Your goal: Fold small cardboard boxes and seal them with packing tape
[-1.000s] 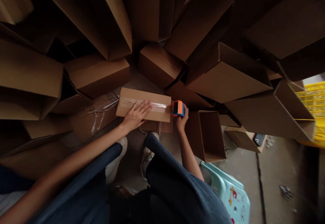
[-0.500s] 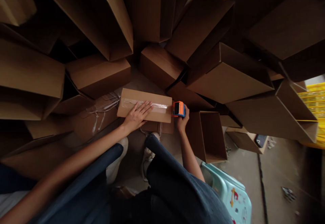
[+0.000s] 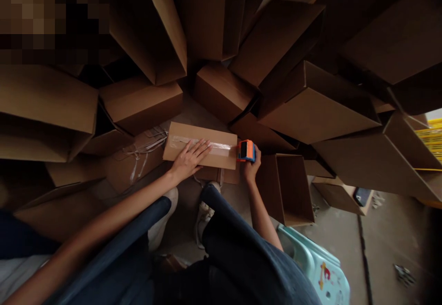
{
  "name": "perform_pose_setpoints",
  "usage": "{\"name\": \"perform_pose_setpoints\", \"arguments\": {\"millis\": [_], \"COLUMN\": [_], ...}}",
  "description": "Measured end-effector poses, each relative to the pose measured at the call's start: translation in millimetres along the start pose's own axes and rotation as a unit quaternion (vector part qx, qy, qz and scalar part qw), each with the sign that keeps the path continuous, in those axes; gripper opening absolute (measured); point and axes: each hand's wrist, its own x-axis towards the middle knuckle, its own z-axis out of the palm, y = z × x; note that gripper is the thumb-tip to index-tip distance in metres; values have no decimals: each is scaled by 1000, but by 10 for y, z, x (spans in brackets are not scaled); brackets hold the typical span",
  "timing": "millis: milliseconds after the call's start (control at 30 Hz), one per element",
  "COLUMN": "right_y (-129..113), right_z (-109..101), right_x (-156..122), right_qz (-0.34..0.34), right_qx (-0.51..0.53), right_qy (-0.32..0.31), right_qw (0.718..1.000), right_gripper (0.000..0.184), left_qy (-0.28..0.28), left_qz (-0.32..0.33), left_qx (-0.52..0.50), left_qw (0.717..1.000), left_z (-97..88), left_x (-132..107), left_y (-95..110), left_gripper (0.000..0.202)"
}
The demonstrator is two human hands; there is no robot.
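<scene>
A flat closed cardboard box (image 3: 221, 146) lies on the floor in front of my knees, with a strip of clear tape along its top seam. My left hand (image 3: 189, 158) rests flat on the box lid, fingers spread over the tape. My right hand (image 3: 249, 166) is closed round an orange and blue tape dispenser (image 3: 246, 150), held at the box's right end where the tape strip finishes.
Many cardboard boxes (image 3: 311, 107) are piled all around, some open, one open box (image 3: 288, 187) just right of my right hand. Tape scraps (image 3: 141, 150) lie on flattened card to the left. A pale green plastic stool (image 3: 317, 268) stands at lower right; yellow crate (image 3: 431, 139) far right.
Both hands, the box and the dispenser keep their places relative to each other; only the camera view has shifted slightly.
</scene>
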Motion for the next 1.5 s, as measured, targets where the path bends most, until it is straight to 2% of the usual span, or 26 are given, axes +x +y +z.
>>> {"name": "perform_pose_setpoints", "arguments": {"millis": [200,433,533,700,833,967,1200,1500], "right_y": [-124,-327,-350,-351,-385,-400,-365,-334], "right_z": [53,224,267,283,279,257,182,57], "right_x": [-54,-236,-286,-310,-307,-288,-234,-48], "right_qz": [-6,-14,-15,-17,-15,-24,-46,-65], "right_qx": [5,8,10,10,-5,-19,-24,-55], "right_qy": [5,-30,-41,-43,-47,-56,-97,-205], "right_qw": [1000,999,999,999,999,998,994,975], "right_gripper": [56,58,60,61,58,59,57,44], "left_qy": [5,5,1,-4,-28,-33,-33,-25], "left_qz": [3,-15,-14,-1,56,76,72,76], "left_qx": [-2,5,3,-6,1,-3,-2,-7], "left_qw": [1000,1000,1000,1000,998,997,997,997], "left_z": [-10,-68,-124,-164,-68,26,-8,57], "left_x": [-95,-409,-462,-270,18,187,179,179], "left_y": [-76,-251,-298,-160,54,179,185,172], "left_gripper": [88,86,82,90,99,102,104,105]}}
